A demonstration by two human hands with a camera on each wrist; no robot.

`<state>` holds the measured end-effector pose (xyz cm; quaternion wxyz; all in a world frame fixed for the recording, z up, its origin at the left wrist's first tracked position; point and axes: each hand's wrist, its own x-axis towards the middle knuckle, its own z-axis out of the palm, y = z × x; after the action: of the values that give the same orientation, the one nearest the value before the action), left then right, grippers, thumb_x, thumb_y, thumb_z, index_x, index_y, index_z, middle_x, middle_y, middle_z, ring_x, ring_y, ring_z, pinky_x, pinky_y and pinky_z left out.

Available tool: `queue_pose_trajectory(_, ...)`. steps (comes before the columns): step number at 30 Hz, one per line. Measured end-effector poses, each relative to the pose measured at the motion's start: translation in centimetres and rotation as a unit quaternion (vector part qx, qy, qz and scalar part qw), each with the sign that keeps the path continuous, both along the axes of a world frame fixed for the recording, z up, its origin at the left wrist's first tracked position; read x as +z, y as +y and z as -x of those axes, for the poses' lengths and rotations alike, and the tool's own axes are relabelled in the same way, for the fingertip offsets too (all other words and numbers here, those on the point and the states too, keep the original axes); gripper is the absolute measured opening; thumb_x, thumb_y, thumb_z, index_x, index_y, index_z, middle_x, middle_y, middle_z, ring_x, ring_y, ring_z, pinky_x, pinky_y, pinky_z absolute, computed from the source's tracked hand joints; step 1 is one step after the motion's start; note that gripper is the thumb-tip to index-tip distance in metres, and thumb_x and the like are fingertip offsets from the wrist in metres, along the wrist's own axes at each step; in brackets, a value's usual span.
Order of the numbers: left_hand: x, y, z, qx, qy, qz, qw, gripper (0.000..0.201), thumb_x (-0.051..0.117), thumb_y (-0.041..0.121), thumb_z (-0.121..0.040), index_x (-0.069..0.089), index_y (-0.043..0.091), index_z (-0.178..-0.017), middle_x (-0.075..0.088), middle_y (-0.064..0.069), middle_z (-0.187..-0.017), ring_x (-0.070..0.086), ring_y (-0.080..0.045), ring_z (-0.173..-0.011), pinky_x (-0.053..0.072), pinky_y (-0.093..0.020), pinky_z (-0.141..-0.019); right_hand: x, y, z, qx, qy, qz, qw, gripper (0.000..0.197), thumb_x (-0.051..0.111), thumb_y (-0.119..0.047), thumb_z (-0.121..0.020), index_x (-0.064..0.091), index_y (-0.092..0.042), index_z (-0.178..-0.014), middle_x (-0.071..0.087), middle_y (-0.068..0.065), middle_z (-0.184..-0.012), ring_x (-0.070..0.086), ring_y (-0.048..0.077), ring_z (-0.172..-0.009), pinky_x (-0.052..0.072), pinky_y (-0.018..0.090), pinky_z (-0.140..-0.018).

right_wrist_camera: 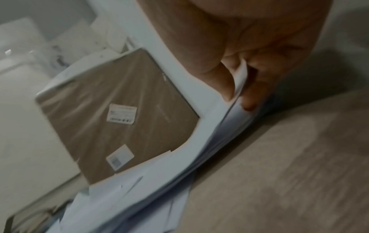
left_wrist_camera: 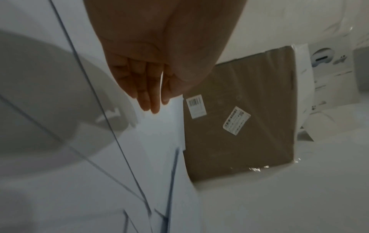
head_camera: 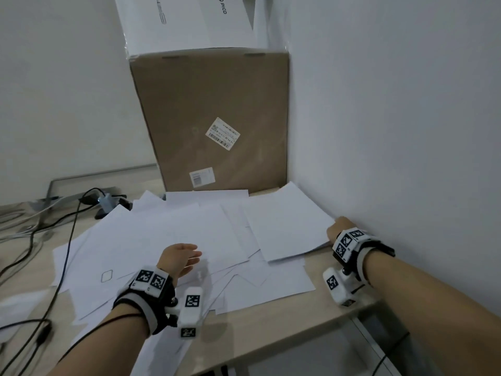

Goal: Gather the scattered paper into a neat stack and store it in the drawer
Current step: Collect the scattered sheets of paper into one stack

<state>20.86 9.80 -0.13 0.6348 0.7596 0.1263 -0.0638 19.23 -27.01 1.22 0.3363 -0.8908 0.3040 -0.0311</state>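
Loose white paper (head_camera: 168, 234) is lying fanned across the desk (head_camera: 284, 318), sheets overlapping at odd angles, some overhanging the near edge; the drawer is not showing in any view. The right hand (head_camera: 334, 227) is working at the far right corner of the spread, close beside the wall: the right wrist view shows its thumb (right_wrist_camera: 225, 82) on top and fingers (right_wrist_camera: 253, 88) underneath, pinching the edge of a small sheaf (right_wrist_camera: 225, 126) and curling that edge upward. The left hand (head_camera: 181, 257) is hovering over the middle of the spread with fingers (left_wrist_camera: 147, 88) straight and together, gripping nothing; whether the fingertips are touching the sheet below them I cannot tell. Handling judgement: individual sheets are very light and limp, drooping from any single pinch point, and they are sliding readily over one another, so a top sheet is likely to skate away under a sideways push. Best hold is probably along an edge, thumb above and fingers below, as the right hand is doing, with flat palms sweeping outliers inward. A brown cardboard box (head_camera: 217, 118) is standing just beyond the fingers, giving a backstop for squaring edges. Creasing corners is the main risk.
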Motion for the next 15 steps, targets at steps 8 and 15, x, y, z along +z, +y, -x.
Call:
queue_pose_trajectory(8,-0.8,8.6,-0.3,0.106,0.025,-0.212,0.971,0.034,0.054,0.006,-0.09,0.061,-0.006,-0.122,0.059,-0.023,-0.127,0.053,-0.039,-0.117,0.041,-0.037,-0.095,3.1,6.1,0.4,0.129,0.08,0.168,0.974,0.048,0.048,-0.019,-0.09,0.038,-0.009,-0.136,0.037,0.014,-0.14,0.038,0.034,-0.127,0.036,0.04,-0.106)
queue_pose_trajectory(15,-2.9,15.1,-0.1,0.176,0.108,-0.272,0.94,0.05,0.055,0.025,-0.087,0.054,-0.006,-0.126,0.053,-0.028,-0.131,0.051,-0.044,-0.119,0.045,-0.044,-0.096,4.7,17.6,0.5,0.326,0.098,0.048,0.939,0.047,0.053,-0.022,-0.096,0.047,0.003,-0.135,0.044,0.015,-0.143,0.042,0.028,-0.132,0.035,0.032,-0.107)
